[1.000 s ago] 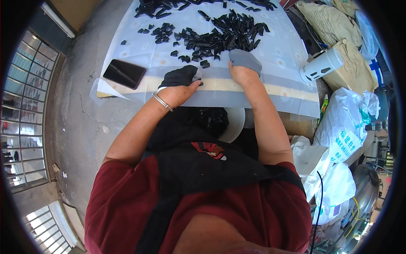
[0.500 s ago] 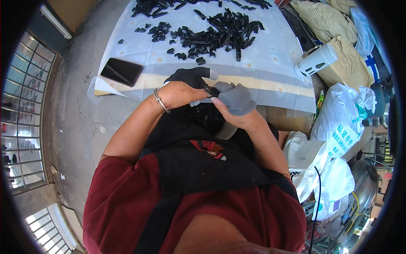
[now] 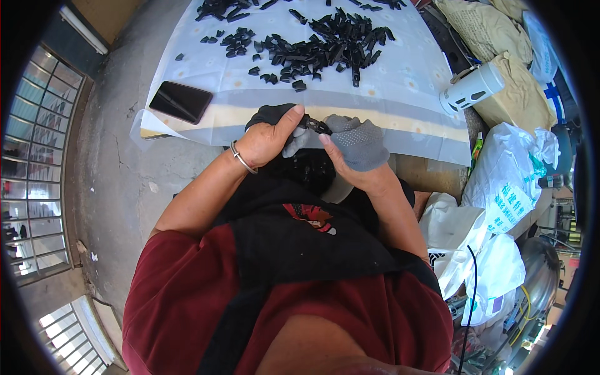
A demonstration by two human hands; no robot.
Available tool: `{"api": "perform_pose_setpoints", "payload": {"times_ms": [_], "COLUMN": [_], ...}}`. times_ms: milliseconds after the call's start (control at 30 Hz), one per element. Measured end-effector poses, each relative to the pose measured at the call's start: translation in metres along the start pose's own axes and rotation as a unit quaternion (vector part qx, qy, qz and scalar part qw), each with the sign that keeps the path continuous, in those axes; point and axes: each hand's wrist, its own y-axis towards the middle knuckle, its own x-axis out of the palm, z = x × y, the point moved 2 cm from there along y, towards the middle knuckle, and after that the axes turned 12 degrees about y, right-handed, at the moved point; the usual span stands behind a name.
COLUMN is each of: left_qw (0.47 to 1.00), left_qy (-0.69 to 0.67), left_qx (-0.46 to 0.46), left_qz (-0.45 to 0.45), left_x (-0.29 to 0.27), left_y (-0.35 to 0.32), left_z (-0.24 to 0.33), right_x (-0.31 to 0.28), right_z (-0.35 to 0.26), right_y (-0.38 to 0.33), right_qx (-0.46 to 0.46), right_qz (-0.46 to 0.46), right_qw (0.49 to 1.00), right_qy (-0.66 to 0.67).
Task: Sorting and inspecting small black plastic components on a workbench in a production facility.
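Observation:
Between my two hands, over the table's near edge, is a small black plastic part [image 3: 317, 125]. My left hand [image 3: 275, 128], in a dark glove that leaves the thumb bare, is closed on the part's left end. The other end is gripped by my right hand [image 3: 356, 144], which wears a grey dotted glove with a bare thumb. Fingers cover much of the part, so its full shape is hidden. Below my hands, at my lap, a container [image 3: 306, 170] with shiny black pieces shows partly. Farther off on the table lies a loose pile of similar black parts [image 3: 325, 47].
A dark phone [image 3: 180, 102] lies at the left of the cloth-covered table [image 3: 400, 94]. At the right edge a white bottle [image 3: 472, 89] leans on its side by paper sacks [image 3: 522, 94]. White plastic bags [image 3: 500, 169] crowd my right side.
My left hand has rolled, with its thumb now raised on top and its fingers curled in. My right hand has shifted slightly right, and more of the black part shows between them.

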Motion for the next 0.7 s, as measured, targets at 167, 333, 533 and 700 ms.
{"api": "perform_pose_setpoints", "payload": {"times_ms": [167,333,533,700], "left_qw": [0.995,0.960,0.916,0.848], "left_qy": [0.096,0.229,0.395,0.470], "left_qx": [0.030,0.141,0.067,0.164], "left_qz": [0.015,0.084,-0.029,0.182], "left_x": [-0.002,0.014,-0.003,-0.004], "left_y": [-0.001,-0.005,0.013,0.050], "left_z": [0.005,0.012,0.001,-0.024], "right_x": [-0.003,0.020,0.009,-0.015], "right_z": [-0.013,-0.007,0.024,0.095], "right_y": [0.008,0.001,0.007,0.048], "right_qx": [0.009,-0.003,0.076,0.195], "right_qz": [-0.095,-0.079,-0.147,-0.024], "right_qw": [0.986,0.989,0.986,0.959], "right_qy": [-0.138,-0.122,0.015,-0.205]}}
